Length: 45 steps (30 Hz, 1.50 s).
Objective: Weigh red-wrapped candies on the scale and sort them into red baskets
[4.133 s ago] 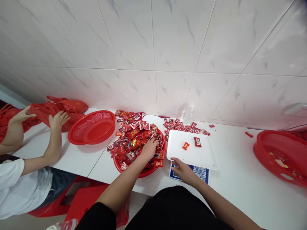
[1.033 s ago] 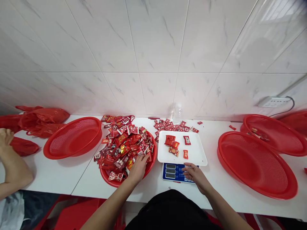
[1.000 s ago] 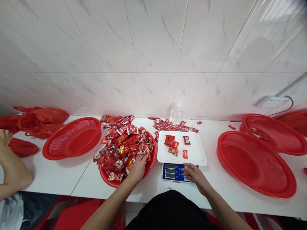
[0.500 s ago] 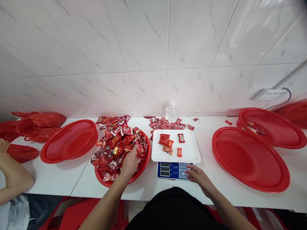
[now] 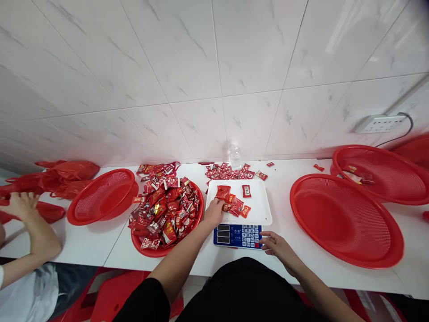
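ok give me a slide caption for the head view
Left hand at small red packets on a white tray, right hand by the scale keypad

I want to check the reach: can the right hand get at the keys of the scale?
Probably yes: the right hand is beside the keys, and nothing seems to block the way.

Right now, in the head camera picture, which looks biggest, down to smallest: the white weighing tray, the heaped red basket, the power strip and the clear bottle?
1. heaped red basket
2. white weighing tray
3. power strip
4. clear bottle
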### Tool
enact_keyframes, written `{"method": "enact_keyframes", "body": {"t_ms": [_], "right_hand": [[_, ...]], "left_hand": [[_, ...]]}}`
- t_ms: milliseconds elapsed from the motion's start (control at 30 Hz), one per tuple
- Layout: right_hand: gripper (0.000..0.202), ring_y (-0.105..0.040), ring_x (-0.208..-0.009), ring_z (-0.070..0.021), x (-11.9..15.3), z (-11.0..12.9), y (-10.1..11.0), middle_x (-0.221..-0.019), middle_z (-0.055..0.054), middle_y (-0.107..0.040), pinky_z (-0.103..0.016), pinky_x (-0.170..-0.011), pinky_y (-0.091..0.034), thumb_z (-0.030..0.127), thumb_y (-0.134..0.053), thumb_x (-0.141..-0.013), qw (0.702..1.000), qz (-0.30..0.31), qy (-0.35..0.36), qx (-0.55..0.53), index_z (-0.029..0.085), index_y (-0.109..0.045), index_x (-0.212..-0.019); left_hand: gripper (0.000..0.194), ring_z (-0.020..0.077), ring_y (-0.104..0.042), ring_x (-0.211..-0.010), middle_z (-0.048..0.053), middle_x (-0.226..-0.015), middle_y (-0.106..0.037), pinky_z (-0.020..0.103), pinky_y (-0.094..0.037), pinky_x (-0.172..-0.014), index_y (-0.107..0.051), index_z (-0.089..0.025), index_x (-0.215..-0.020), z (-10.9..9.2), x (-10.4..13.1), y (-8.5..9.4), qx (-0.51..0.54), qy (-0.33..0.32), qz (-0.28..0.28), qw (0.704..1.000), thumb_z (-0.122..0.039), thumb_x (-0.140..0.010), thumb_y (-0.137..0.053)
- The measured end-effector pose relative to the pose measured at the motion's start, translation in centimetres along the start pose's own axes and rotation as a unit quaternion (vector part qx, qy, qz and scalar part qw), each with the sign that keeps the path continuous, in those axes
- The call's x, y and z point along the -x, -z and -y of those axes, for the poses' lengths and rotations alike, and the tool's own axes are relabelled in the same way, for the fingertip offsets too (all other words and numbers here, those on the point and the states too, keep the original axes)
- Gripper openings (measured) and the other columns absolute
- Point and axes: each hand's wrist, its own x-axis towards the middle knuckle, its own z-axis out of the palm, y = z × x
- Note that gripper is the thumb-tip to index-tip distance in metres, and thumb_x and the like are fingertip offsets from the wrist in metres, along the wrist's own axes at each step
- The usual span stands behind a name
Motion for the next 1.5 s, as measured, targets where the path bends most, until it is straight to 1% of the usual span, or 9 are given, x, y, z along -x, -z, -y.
{"method": "enact_keyframes", "body": {"t_ms": [167,300,533,633,733,800,1000,1333,1500], "right_hand": [[0.034,-0.062,-0.079,-0.0168,-0.4,-0.4,0.8,-0.087,-0.004,-0.069,-0.031,-0.072,-0.046,0.040,-0.061,-0.072,1.000,0.020,-0.006,0.018,0.020,-0.059,-0.100],[0.035,-0.062,-0.079,-0.0177,-0.8,0.4,0.6,-0.091,-0.006,-0.068,-0.032,-0.072,-0.047,0.041,-0.060,-0.074,0.999,0.041,0.008,0.028,0.019,-0.059,-0.101],[0.052,-0.062,-0.089,-0.0198,2.5,7.7,-1.8,-0.103,-0.010,-0.065,-0.035,-0.076,-0.049,0.049,-0.056,-0.079,0.978,0.171,0.080,-0.089,0.023,-0.048,-0.124],[0.043,-0.063,-0.082,-0.0179,4.9,10.7,-2.6,-0.098,-0.009,-0.067,-0.032,-0.071,-0.050,0.044,-0.060,-0.079,0.960,0.219,0.140,-0.108,0.019,-0.056,-0.114],[0.031,-0.064,-0.072,-0.0158,6.9,12.4,-2.7,-0.083,-0.007,-0.069,-0.028,-0.064,-0.051,0.038,-0.064,-0.077,0.959,0.206,0.171,-0.097,0.016,-0.062,-0.099],[0.026,-0.064,-0.070,-0.0153,8.0,13.1,-2.4,-0.079,-0.006,-0.070,-0.026,-0.060,-0.052,0.035,-0.066,-0.076,0.959,0.194,0.182,-0.099,0.016,-0.063,-0.094],[0.024,-0.064,-0.069,-0.0154,10.9,14.9,-1.6,-0.078,-0.006,-0.070,-0.026,-0.056,-0.053,0.033,-0.065,-0.077,0.955,0.204,0.202,-0.068,0.019,-0.064,-0.096],[0.021,-0.063,-0.065,-0.0139,12.5,16.9,-1.4,-0.076,-0.004,-0.067,-0.025,-0.056,-0.053,0.033,-0.053,-0.085,0.931,0.235,0.276,-0.032,0.021,-0.066,-0.098],[0.031,-0.062,-0.077,-0.0134,12.1,16.7,-1.9,-0.090,-0.002,-0.067,-0.024,-0.065,-0.053,0.020,-0.057,-0.083,0.910,0.149,0.384,0.037,0.032,-0.061,-0.112]], "left_hand": [[0.033,0.0246,-0.047,-0.109,0.008,-0.115,-0.051,0.033,-0.044,-0.081,-0.063,-0.023,-0.100,0.1,0.6,0.0,-0.067,0.017,0.008,0.998,-0.008,-0.072,-0.052],[0.018,0.0190,-0.055,-0.088,0.006,-0.094,-0.058,0.030,-0.046,-0.075,-0.064,-0.017,-0.080,-1.0,1.7,0.0,0.017,0.035,-0.041,0.998,-0.008,-0.072,-0.052],[0.022,0.0158,-0.057,-0.092,0.004,-0.094,-0.060,0.032,-0.047,-0.084,-0.063,-0.020,-0.087,-8.9,7.1,4.5,0.174,-0.153,-0.188,0.954,-0.009,-0.077,-0.048],[0.017,0.0158,-0.057,-0.091,0.004,-0.095,-0.060,0.033,-0.048,-0.083,-0.063,-0.022,-0.088,-12.0,9.3,6.5,0.172,-0.246,-0.242,0.923,-0.012,-0.080,-0.052],[0.018,0.0158,-0.056,-0.094,0.005,-0.100,-0.057,0.033,-0.048,-0.084,-0.061,-0.022,-0.093,-13.9,11.0,7.8,0.210,-0.264,-0.271,0.902,-0.012,-0.081,-0.053],[0.021,0.0164,-0.055,-0.097,0.005,-0.103,-0.055,0.032,-0.048,-0.084,-0.057,-0.022,-0.100,-14.8,11.8,8.4,0.272,-0.255,-0.262,0.891,-0.013,-0.082,-0.052],[0.030,0.0144,-0.059,-0.081,0.005,-0.093,-0.059,0.028,-0.052,-0.071,-0.046,-0.023,-0.114,-17.6,13.3,10.3,0.476,-0.206,-0.108,0.848,-0.030,-0.085,-0.053],[0.034,0.0111,-0.060,-0.078,0.001,-0.089,-0.061,0.023,-0.051,-0.069,-0.045,-0.027,-0.116,-19.2,13.8,12.1,0.476,-0.254,-0.100,0.836,-0.012,-0.086,-0.050],[0.030,0.0118,-0.056,-0.080,0.004,-0.095,-0.056,0.024,-0.050,-0.069,-0.052,-0.026,-0.114,-18.5,13.2,13.6,0.455,-0.275,-0.072,0.844,-0.017,-0.085,-0.052]]}}
